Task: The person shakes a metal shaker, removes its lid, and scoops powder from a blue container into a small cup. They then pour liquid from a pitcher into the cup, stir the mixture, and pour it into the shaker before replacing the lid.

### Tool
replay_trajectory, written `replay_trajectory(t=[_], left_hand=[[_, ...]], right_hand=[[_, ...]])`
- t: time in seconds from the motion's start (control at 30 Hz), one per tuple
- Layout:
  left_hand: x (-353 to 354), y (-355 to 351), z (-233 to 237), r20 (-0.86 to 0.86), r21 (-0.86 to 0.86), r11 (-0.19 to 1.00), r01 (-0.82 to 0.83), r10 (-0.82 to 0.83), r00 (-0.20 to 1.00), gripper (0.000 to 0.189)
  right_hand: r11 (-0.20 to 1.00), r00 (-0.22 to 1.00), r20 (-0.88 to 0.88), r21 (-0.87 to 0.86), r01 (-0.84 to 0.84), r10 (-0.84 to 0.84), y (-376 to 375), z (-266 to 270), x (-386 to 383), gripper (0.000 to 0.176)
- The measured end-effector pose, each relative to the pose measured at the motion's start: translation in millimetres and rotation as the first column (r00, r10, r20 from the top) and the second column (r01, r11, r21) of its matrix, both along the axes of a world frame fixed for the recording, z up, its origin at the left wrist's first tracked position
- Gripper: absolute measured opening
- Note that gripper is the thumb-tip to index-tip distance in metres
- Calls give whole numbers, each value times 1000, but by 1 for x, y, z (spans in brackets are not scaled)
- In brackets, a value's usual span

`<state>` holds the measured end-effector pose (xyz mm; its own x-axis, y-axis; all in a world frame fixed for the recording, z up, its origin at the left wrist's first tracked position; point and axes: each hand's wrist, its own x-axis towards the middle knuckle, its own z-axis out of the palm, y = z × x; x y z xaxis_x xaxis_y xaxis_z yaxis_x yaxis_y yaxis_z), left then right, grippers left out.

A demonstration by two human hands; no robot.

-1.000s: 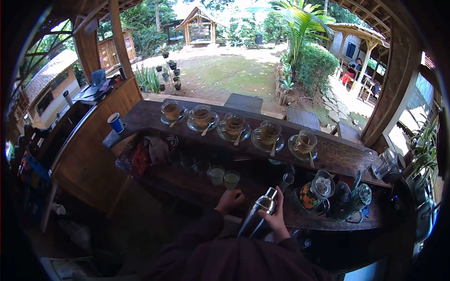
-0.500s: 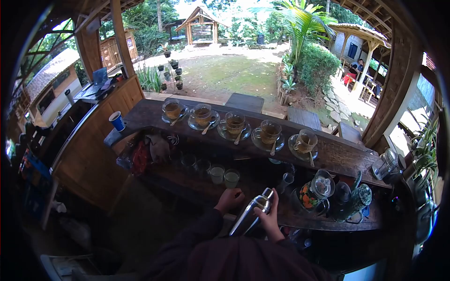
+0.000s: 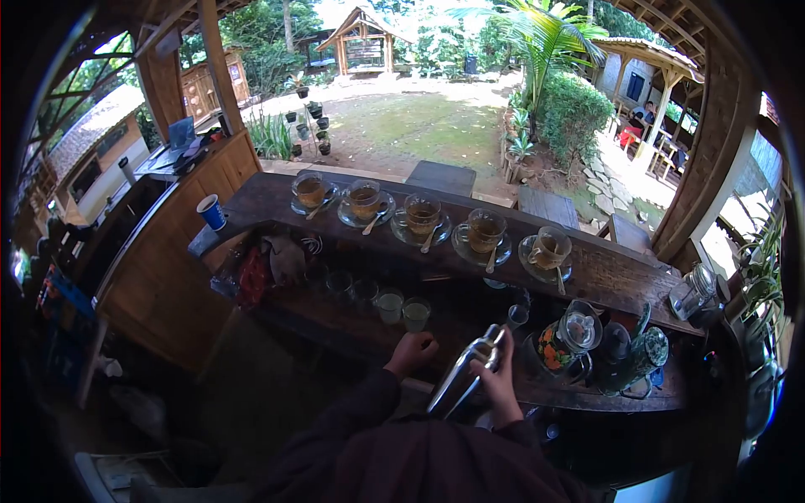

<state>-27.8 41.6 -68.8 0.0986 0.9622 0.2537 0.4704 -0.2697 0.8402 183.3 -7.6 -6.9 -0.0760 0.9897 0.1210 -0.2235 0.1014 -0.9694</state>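
Note:
My right hand (image 3: 501, 381) is wrapped around a shiny metal cocktail shaker (image 3: 462, 379), which tilts with its narrow top up and to the right. My left hand (image 3: 411, 354) is closed at the near edge of the lower counter, apart from the shaker; whatever its curled fingers may hold is hidden. Just beyond it stand two glasses of pale cloudy liquid, one of them this glass (image 3: 416, 315). A small clear glass vessel (image 3: 517, 315) is beyond the shaker's top. To the right of my right hand stands a glass pitcher with a floral pattern (image 3: 552, 348).
Several glass cups of amber drink (image 3: 422, 215) on saucers with spoons line the raised wooden bar (image 3: 616, 277). A blue paper cup (image 3: 212, 213) stands at its left end, a glass jar (image 3: 693, 292) at its right. A green patterned jug (image 3: 641, 360) sits beside the pitcher.
My right hand and the shaker have moved a little to the right and slightly up. My left hand stays closed in nearly the same place. The view has shifted slightly.

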Motion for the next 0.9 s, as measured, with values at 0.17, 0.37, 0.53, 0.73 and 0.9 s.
replay_trajectory(t=[0.17, 0.37, 0.53, 0.73, 0.9], left_hand=[[-1, 2, -1, 6, 15, 999, 35, -35, 999, 23], [0, 0, 4, -6, 49, 999, 17, -17, 1000, 23], [-1, 1, 1, 6, 34, 999, 8, -8, 1000, 23], [1, 3, -2, 13, 11, 1000, -10, 10, 1000, 24], [1, 2, 1, 2, 2, 1000, -7, 7, 1000, 24]], right_hand=[[971, 966, -91, -4, 241, -240, 11, 35, 18, 94], [1000, 999, 46, 2, -18, 18, -7, -4, 1, 97], [999, 999, -37, 40, 22, -20, -3, 19, 5, 98], [924, 935, -171, 177, 340, -311, 14, 32, 19, 100], [995, 999, 35, 92, -29, 26, -7, 13, -7, 103]])
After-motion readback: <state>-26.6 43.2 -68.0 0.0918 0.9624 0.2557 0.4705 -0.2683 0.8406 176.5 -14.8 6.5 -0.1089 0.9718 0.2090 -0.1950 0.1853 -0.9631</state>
